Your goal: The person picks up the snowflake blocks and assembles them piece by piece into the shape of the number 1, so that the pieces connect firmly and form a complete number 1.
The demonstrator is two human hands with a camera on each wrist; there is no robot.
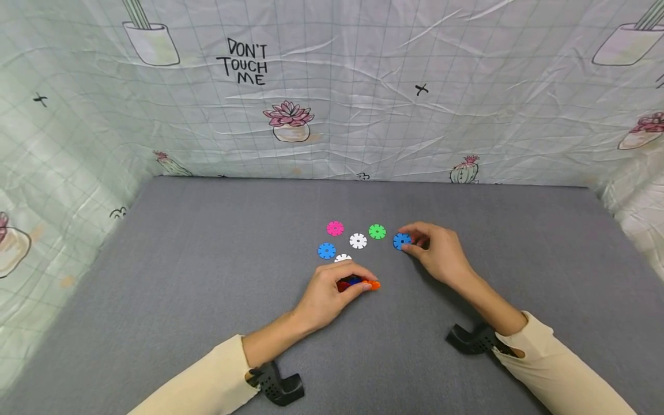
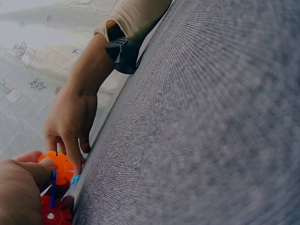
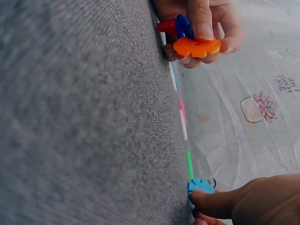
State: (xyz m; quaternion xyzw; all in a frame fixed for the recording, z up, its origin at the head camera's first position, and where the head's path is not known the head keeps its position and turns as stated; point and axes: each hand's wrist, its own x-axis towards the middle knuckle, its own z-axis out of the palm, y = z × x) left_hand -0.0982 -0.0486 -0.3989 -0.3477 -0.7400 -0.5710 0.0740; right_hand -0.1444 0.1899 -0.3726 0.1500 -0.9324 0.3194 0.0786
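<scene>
My left hand (image 1: 324,291) grips a short chain of slotted plastic discs. In the left wrist view an orange disc (image 2: 60,165) leads, with a dark blue disc (image 2: 53,188) edge-on behind it and a red disc (image 2: 56,216) at the far end. To the right, my right hand (image 1: 441,251) pinches a light blue slotted disc (image 1: 402,241) between thumb and fingers, low over the table. A white disc (image 1: 343,258) is partly covered by the left hand. Just left of the right hand lies a green disc (image 1: 377,231).
On the grey table (image 1: 207,259) a pink disc (image 1: 335,229), another white disc (image 1: 358,241) and another blue disc (image 1: 327,251) lie flat beyond the left hand. A printed cloth (image 1: 363,115) hangs behind the table's far edge and along its sides.
</scene>
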